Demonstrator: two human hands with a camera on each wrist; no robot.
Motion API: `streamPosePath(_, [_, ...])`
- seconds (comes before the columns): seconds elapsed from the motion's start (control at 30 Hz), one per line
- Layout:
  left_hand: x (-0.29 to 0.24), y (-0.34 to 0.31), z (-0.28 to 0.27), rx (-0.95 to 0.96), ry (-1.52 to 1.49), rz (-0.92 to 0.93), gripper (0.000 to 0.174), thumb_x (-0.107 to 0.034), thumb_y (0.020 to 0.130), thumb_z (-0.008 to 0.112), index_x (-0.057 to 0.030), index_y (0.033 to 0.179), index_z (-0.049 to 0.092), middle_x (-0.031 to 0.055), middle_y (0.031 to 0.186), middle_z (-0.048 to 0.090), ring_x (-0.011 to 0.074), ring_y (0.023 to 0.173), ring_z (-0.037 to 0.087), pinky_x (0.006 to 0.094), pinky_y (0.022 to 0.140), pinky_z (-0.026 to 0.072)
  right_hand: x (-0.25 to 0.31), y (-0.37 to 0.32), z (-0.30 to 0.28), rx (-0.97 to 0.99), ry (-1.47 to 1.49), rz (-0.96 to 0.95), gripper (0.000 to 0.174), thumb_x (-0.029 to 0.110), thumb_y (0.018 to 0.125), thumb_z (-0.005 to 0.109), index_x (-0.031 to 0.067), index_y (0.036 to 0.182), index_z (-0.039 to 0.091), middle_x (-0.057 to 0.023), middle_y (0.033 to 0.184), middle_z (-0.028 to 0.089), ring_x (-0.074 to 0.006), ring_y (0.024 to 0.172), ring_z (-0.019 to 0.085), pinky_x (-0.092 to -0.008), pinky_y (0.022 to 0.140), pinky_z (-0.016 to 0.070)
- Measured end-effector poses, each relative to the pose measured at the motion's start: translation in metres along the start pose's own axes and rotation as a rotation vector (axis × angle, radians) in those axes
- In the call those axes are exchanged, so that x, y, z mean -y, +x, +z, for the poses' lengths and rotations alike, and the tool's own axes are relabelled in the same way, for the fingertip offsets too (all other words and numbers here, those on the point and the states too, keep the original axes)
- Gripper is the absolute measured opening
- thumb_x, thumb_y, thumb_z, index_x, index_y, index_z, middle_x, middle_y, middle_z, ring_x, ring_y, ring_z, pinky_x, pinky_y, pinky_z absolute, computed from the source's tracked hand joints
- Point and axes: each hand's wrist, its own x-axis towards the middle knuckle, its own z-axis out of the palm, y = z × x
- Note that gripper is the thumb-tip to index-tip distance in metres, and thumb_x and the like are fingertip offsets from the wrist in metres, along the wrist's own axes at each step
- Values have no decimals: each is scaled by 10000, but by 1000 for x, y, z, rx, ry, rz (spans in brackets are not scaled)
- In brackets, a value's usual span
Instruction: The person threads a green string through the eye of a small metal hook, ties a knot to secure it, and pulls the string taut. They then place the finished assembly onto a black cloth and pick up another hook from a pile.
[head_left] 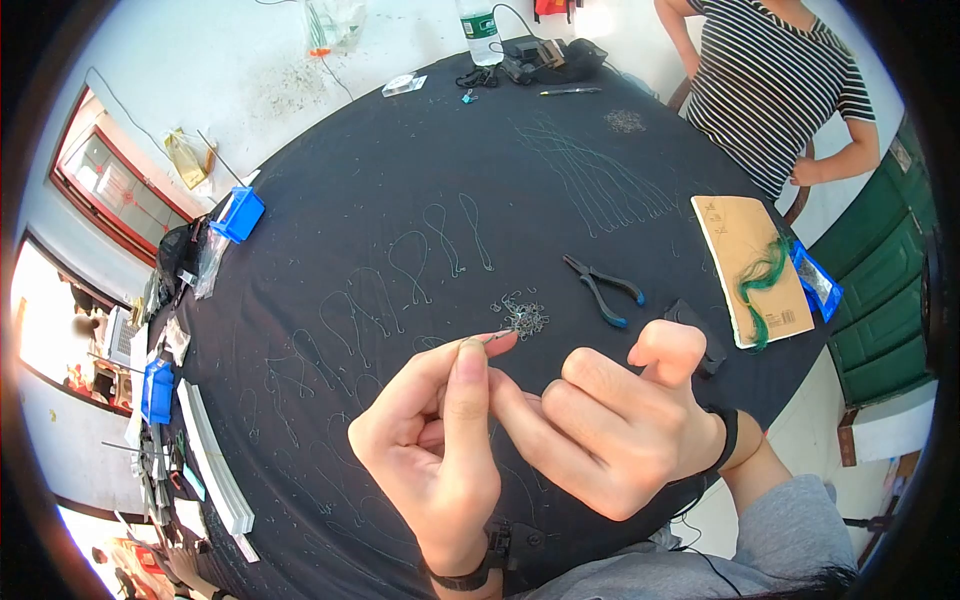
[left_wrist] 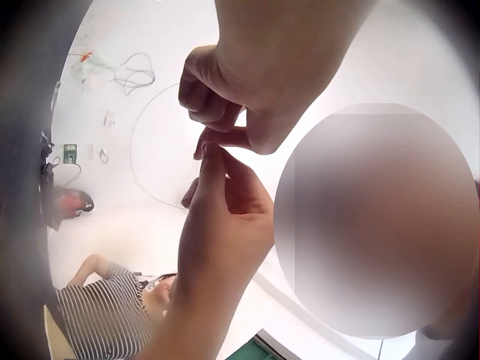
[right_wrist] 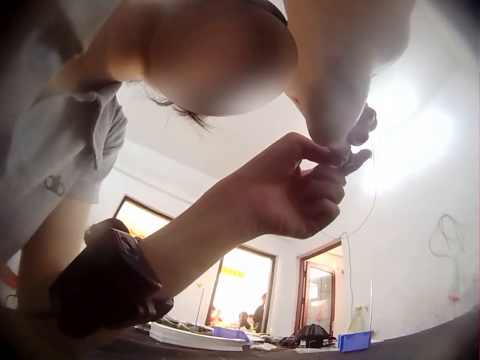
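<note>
My left hand (head_left: 440, 430) pinches a small dark fish hook (head_left: 499, 337) between thumb and index finger, most of it hidden by the fingertips. Close against it, my right hand (head_left: 620, 430) has its fingers curled, with its fingertips meeting the left ones and pinching a thin line. That line (left_wrist: 132, 150) bows out in a wide loop in the left wrist view. Just beyond the left fingertips lies a heap of small metal hooks (head_left: 524, 316) on the black cloth. Pliers with blue-ended handles (head_left: 600, 290) lie to the right of the heap.
Looped lines with hooks (head_left: 408, 268) spread across the black-clothed table (head_left: 330, 200). More lines (head_left: 600, 180) lie farther back. A brown notebook (head_left: 722, 235) bears a green thread bundle (head_left: 762, 275). A water bottle (head_left: 480, 35) stands at the back; a person in stripes (head_left: 775, 90) is at the right.
</note>
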Motion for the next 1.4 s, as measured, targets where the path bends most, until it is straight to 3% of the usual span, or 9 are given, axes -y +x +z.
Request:
streamPosePath(0.17, [-2, 0, -1, -14, 70, 24, 106, 5, 878, 580, 64, 875, 669, -8, 624, 592, -31, 501, 400, 134, 449, 240, 4, 1, -8, 29, -23, 18, 360, 168, 569, 629, 11, 883, 707, 76, 566, 444, -50, 548, 458, -367, 664, 154])
streamPosePath(0.27, [0, -1, 1, -49, 196, 85, 95, 18, 865, 578, 65, 853, 660, -8, 611, 595, -37, 482, 396, 131, 439, 243, 3, 3, -13, 6, -13, 27, 285, 155, 609, 623, 0, 840, 684, 51, 574, 417, -61, 543, 447, -327, 618, 173])
streamPosePath(0.43, [2, -3, 6, -64, 215, 120, 81, 30, 853, 577, 61, 823, 646, 22, 642, 630, -36, 467, 389, 134, 420, 233, 5, 3, -18, 20, 1, 99, 311, 157, 634, 635, 25, 909, 699, 80, 554, 437, -51, 536, 471, -369, 677, 155])
streamPosePath(0.97, [-2, -3, 6, -8, 188, 123, 62, 62, 836, 577, 70, 821, 637, 55, 677, 653, 0, 512, 495, 132, 437, 314, 1, 4, -19, 71, 70, 113, 334, 127, 642, 689, 81, 972, 685, 106, 543, 364, -62, 508, 388, -358, 647, 178])
streamPosePath(1.27, [-2, -3, -2, 208, 245, 104, 63, 66, 800, 597, 45, 809, 655, -13, 504, 508, -17, 465, 432, 145, 439, 293, -26, 5, -10, -71, 151, 196, 365, 65, 602, 749, 150, 951, 687, 102, 529, 373, -77, 477, 379, -307, 616, 214])
streamPosePath(1.4, [-6, -2, 2, 236, 188, 91, 73, 64, 802, 594, 43, 814, 664, -22, 490, 482, -16, 449, 401, 154, 430, 268, -33, 5, -7, -58, 223, 230, 302, 67, 664, 756, 141, 949, 688, 89, 524, 434, -81, 465, 377, -295, 608, 220])
